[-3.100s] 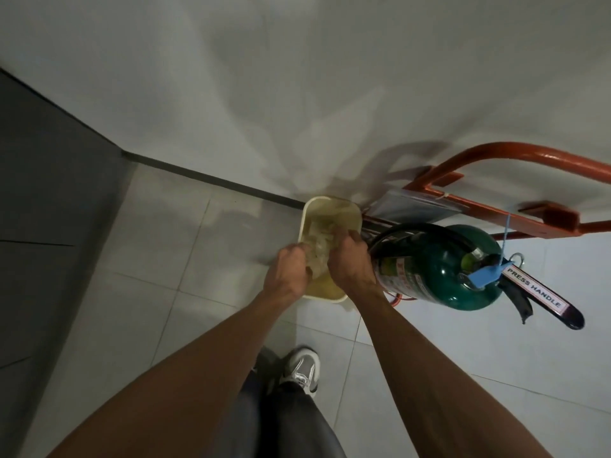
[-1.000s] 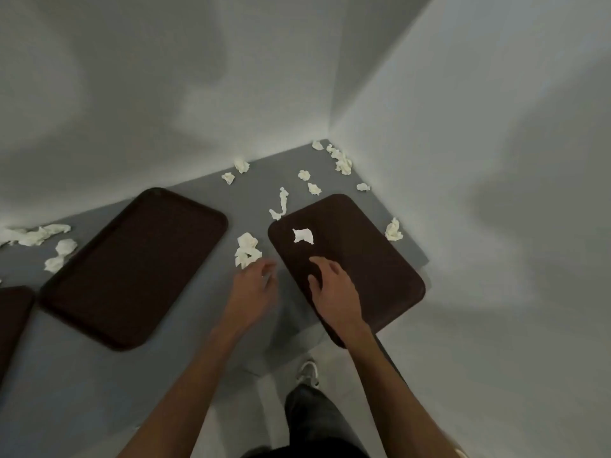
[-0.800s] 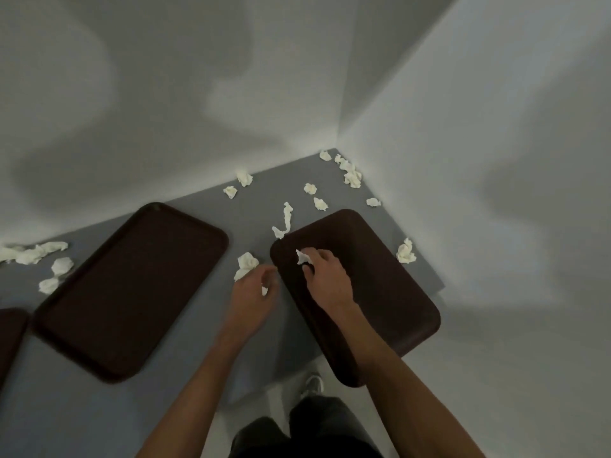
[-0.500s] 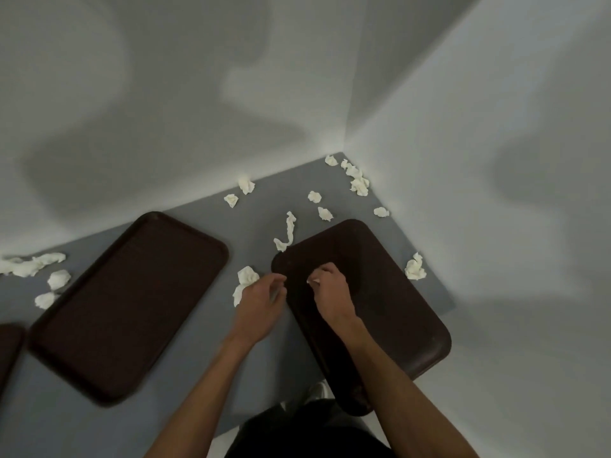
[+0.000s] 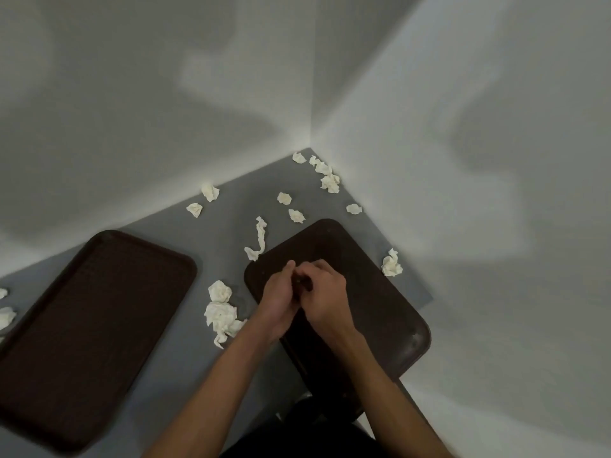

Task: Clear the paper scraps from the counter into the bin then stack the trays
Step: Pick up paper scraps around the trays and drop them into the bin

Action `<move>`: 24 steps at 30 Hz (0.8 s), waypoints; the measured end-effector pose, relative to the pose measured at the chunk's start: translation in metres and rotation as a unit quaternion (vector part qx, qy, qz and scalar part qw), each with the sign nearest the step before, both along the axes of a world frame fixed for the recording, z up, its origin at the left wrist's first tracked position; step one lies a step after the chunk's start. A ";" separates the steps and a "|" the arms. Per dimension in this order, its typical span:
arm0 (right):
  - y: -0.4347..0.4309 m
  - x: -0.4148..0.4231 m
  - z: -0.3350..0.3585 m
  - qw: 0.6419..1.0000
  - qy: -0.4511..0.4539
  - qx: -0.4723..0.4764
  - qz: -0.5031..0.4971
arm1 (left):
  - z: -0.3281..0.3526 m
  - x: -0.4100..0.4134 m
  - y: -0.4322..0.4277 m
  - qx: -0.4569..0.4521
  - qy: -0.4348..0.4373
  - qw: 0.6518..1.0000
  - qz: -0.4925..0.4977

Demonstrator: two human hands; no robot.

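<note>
Left hand (image 5: 276, 304) has met right hand (image 5: 325, 292) over the right tray (image 5: 380, 292) (grip hidden, cannot tell), crumpled scraps (image 5: 221, 312) just left.

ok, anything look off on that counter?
The right tray sits askew, its near corner overhanging the counter edge. Crumpled paper scraps litter the counter; the biggest clump lies between that tray and the left tray.
</note>
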State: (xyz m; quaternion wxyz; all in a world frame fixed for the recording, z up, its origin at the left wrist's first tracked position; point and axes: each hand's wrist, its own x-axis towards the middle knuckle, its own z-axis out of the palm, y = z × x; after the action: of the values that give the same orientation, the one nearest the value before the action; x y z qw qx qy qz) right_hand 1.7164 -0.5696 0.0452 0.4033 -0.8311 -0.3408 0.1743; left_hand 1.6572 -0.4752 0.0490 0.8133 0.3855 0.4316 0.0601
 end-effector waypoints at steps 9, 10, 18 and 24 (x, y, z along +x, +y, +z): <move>-0.046 0.069 -0.015 0.992 -0.089 -0.036 -0.076 | -0.021 0.006 0.000 0.197 0.123 0.963 -0.134; -0.056 0.087 -0.024 0.982 -0.125 -0.084 -0.115 | -0.025 0.004 0.000 0.197 0.127 0.962 -0.138; -0.111 0.144 -0.081 0.936 -0.172 -0.305 -0.039 | -0.025 -0.011 -0.005 0.176 0.135 0.963 -0.152; -0.109 0.154 -0.099 0.948 -0.124 -0.271 -0.109 | -0.027 -0.024 -0.016 0.263 0.127 0.937 -0.193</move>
State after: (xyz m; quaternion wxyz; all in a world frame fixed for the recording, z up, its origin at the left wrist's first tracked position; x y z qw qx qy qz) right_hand 1.8706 -0.6781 -0.0543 0.1335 -0.9562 -0.2357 0.1106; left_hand 1.6329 -0.4915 0.0218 0.6173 0.6656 0.4178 -0.0361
